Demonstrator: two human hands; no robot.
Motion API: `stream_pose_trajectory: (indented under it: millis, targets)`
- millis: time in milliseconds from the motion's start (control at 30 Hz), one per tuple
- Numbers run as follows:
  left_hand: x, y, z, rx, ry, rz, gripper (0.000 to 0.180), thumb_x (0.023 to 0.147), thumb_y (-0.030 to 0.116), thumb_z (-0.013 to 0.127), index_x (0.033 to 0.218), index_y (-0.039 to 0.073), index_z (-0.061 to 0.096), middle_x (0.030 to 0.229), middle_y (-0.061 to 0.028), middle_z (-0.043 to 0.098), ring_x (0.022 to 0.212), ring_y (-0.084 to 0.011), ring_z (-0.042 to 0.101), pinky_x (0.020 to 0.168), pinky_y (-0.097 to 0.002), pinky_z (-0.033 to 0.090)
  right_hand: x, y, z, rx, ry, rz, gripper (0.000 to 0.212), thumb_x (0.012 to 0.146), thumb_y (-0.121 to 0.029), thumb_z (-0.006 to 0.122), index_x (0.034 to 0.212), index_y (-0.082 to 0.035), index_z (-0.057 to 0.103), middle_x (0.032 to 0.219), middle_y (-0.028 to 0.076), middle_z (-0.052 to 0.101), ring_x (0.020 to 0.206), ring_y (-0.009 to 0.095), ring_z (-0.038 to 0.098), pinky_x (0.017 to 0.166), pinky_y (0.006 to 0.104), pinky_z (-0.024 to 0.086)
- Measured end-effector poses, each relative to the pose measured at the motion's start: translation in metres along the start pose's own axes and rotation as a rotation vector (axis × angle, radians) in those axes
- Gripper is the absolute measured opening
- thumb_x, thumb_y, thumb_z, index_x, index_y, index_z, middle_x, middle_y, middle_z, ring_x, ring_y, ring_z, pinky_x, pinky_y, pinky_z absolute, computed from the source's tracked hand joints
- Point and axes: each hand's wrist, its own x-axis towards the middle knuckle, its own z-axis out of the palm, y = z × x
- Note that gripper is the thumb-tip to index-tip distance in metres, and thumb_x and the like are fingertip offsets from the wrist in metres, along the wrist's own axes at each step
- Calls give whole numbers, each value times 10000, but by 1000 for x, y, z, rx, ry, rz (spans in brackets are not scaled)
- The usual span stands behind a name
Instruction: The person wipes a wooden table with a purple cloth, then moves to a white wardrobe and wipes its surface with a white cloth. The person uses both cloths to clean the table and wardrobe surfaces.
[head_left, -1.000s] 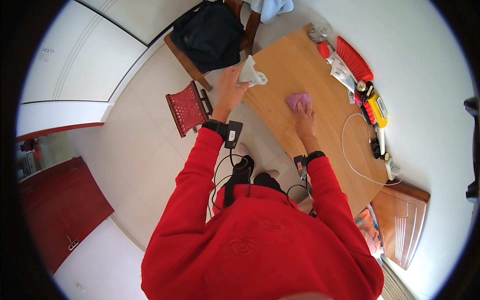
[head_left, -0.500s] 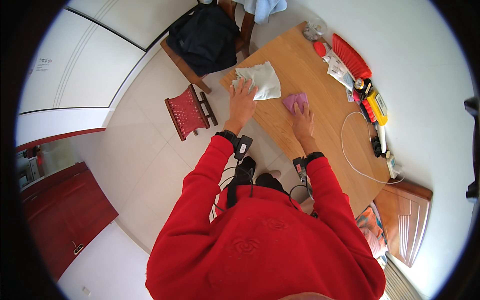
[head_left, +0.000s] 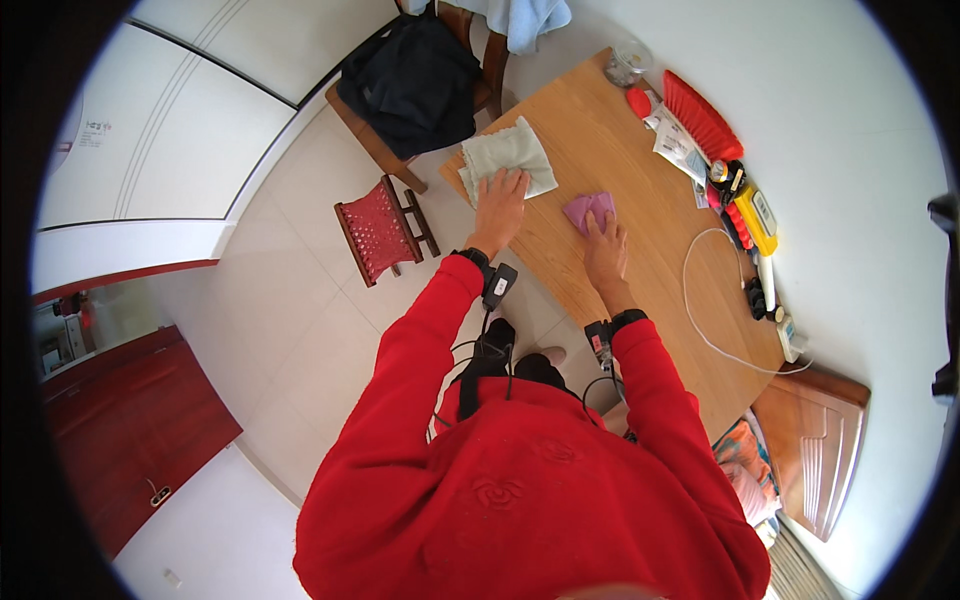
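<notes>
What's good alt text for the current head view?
Left hand on a pale cloth, right hand on a purple cloth, both on a wooden table. Red brush near the wall; black bag on a chair.

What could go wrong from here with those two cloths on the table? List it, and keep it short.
1. The pale cloth under the left hand lies close to the edge of the table, so a tug toward the body might drag it off.
2. The white cable loops loosely to the right of the right hand; a wide sweep with the purple cloth could snag it.
3. The clear jar stands near the far corner, where a knock might tip it over.
</notes>
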Motion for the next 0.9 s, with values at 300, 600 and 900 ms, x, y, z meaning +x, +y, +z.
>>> stream_pose_trajectory:
  millis: [300, 600, 900]
  targets:
    - [31, -19, -14, -318, 139, -128, 282, 856, 162, 546, 1120, 81, 605, 970, -100, 620, 923, -286, 577, 857, -411, 415, 0, 0, 0, -11, 16, -17, 556, 795, -29, 547, 1323, -192, 484, 1385, 159, 381, 1200, 375, 419, 972, 456, 408]
    - [-9, -86, -79, -1497, 374, -834, 409, 939, 298, 503, 1195, -18, 535, 1099, -92, 598, 968, -170, 568, 862, -304, 458, 4, 2, 6, -69, 13, -32, 544, 797, -33, 553, 1316, -182, 489, 1366, 156, 382, 1165, 378, 436, 962, 445, 412]
    - [-78, -69, -84, -2205, 362, -832, 473, 909, 304, 603, 1269, 23, 482, 1229, -89, 573, 1100, -214, 570, 942, -361, 471, 5, 8, 10, -48, 64, -87, 540, 781, -33, 563, 1300, -170, 502, 1322, 154, 402, 1113, 383, 461, 899, 452, 459]
